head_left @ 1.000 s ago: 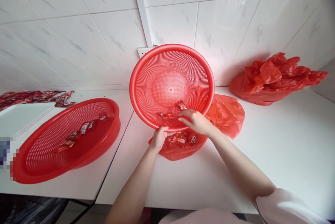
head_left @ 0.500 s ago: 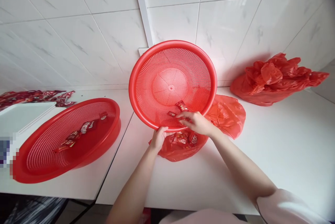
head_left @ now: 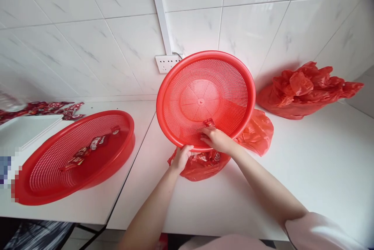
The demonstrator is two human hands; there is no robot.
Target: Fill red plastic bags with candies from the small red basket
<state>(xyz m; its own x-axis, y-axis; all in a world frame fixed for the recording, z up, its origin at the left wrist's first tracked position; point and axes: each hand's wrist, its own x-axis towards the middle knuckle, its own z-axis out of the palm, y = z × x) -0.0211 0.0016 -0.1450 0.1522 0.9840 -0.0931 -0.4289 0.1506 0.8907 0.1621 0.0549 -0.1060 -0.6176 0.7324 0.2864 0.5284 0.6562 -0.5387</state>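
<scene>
A red plastic colander basket (head_left: 172, 86) is tilted up, its open side facing me. My left hand (head_left: 181, 158) grips its lower rim, thumb over the edge. Inside the basket my right hand (head_left: 217, 139) reaches over the lower wall, fingers stretched and slightly apart. A small red wrapped packet (head_left: 209, 123) lies just above those fingers; whatever is under the hand is hidden. Beneath the rim sits an open red plastic bag (head_left: 195, 174) with several red packets (head_left: 214, 157) in it, partly covered by the basket.
A second red basket (head_left: 111, 168) stands at left with several packets (head_left: 97, 142). Behind it are a white tray (head_left: 29, 131) and a pile of red packets (head_left: 49, 106). A bulging red bag (head_left: 298, 103) rests at right by the wall. A socket strip (head_left: 165, 64) is on the tiles.
The tilted basket has shifted to the right and slightly down, along with both hands. A small packet at my right fingertips no longer shows. The wall socket has come into view.
</scene>
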